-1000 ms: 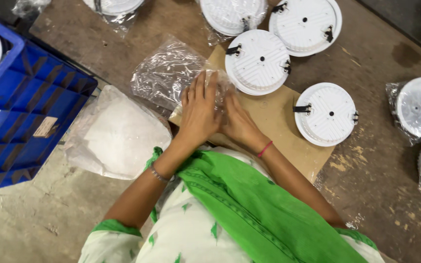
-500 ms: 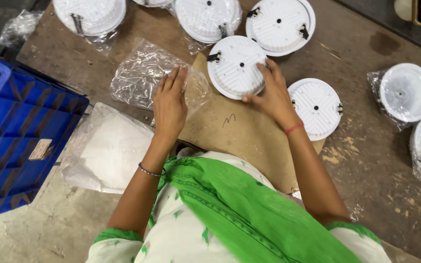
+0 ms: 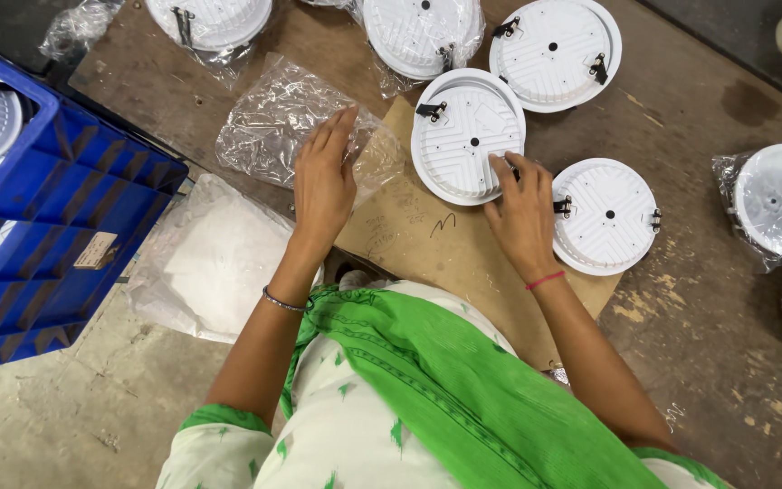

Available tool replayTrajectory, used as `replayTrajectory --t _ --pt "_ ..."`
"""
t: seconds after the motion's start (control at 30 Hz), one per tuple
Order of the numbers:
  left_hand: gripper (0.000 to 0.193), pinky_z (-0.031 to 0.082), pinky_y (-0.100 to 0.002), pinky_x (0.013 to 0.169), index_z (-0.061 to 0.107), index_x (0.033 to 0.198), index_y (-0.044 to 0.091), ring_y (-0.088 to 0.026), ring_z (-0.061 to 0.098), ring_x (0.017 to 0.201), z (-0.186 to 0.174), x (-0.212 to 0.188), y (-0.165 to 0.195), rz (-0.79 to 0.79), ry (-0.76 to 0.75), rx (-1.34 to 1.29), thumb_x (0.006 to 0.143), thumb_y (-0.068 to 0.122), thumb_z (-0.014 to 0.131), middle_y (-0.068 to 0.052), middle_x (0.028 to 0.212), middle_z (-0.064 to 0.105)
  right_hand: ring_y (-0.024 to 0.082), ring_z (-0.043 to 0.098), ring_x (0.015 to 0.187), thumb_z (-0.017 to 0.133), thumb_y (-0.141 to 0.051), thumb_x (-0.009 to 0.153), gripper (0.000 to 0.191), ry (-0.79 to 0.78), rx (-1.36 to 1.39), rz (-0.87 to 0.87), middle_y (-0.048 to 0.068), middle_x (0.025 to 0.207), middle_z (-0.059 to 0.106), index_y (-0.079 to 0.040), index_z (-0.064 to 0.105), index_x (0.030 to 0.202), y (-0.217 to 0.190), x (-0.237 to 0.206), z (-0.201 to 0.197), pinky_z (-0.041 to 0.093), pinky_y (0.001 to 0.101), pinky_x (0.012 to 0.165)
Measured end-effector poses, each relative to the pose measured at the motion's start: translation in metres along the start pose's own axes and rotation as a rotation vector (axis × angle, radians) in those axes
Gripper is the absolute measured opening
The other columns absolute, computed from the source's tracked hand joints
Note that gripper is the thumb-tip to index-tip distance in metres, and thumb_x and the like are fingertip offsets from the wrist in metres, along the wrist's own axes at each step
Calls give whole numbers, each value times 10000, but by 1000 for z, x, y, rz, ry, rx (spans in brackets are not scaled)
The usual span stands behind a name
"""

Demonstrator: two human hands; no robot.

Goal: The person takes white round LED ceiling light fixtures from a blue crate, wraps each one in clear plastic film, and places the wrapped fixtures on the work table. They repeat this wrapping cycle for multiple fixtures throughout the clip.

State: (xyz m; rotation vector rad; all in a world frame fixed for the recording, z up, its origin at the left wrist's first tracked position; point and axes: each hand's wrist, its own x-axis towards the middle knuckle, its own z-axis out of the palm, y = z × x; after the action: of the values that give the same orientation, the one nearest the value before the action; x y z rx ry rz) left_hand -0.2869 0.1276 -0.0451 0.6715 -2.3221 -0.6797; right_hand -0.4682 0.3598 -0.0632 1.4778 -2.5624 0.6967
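My left hand (image 3: pixel 325 181) lies flat, fingers together, on a crumpled clear plastic bag (image 3: pixel 273 118) that rests partly on a brown cardboard sheet (image 3: pixel 427 244). My right hand (image 3: pixel 522 213) has its fingers on the lower right rim of a round white ribbed lamp housing (image 3: pixel 465 136) with black spring clips, lying on the cardboard. A second white housing (image 3: pixel 606 217) sits just right of that hand. I cannot tell whether the fingers grip the rim or only touch it.
More white housings lie at the top, one bare (image 3: pixel 554 52), two in clear bags (image 3: pixel 418 32) (image 3: pixel 210 18). Bagged housings (image 3: pixel 776 199) sit at the right edge. A blue plastic crate (image 3: pixel 56 226) stands left, with a white bag (image 3: pixel 219 263) beside it.
Both hands had been together on the plastic bag. My right hand has gone right to the white housing, while my left hand stays on the bag. The camera view has shifted.
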Motion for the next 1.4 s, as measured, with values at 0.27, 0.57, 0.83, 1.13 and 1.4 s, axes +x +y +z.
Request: replayTrajectory --t 0.27,0.57,0.83,1.13,1.4 --pt "663 420 -483 1112 547 1456 52 -383 544 1341 1 7 1 23 -23 -11 828 -160 568 -171 1461 590 362 475 1268 848 -99 779 704 31 -85 -77 115 1356 555 -115 566 1425 -1 -9 -1 408 500 1060" --pt "592 483 -476 1046 577 1420 33 -413 608 1242 4 5 7 55 1 -83 864 -171 575 -208 1376 643 360 529 1348 932 -82 680 1178 149 411 318 252 1551 312 -26 197 1599 8 -19 22 457 430 1149" --pt "563 476 -507 965 563 1431 15 -422 619 1122 7 5 0 29 -28 -50 891 -141 580 -227 1278 663 272 586 1328 811 12 785 1000 90 882 533 201 1482 507 20 211 1586 25 -30 49 516 377 1116" --pt "538 476 -494 1020 566 1431 23 -415 612 1223 8 6 0 32 -30 -53 919 -139 560 -224 1359 645 211 625 1219 616 -141 977 615 92 1376 771 146 1393 575 33 368 1512 28 -15 36 571 388 1004" --pt "491 477 -484 1021 572 1420 15 -405 613 1224 5 7 3 23 -26 -52 947 -117 577 -225 1358 645 226 652 1168 556 -321 1033 510 93 1296 833 135 1308 600 31 461 1390 16 1 26 597 424 958"
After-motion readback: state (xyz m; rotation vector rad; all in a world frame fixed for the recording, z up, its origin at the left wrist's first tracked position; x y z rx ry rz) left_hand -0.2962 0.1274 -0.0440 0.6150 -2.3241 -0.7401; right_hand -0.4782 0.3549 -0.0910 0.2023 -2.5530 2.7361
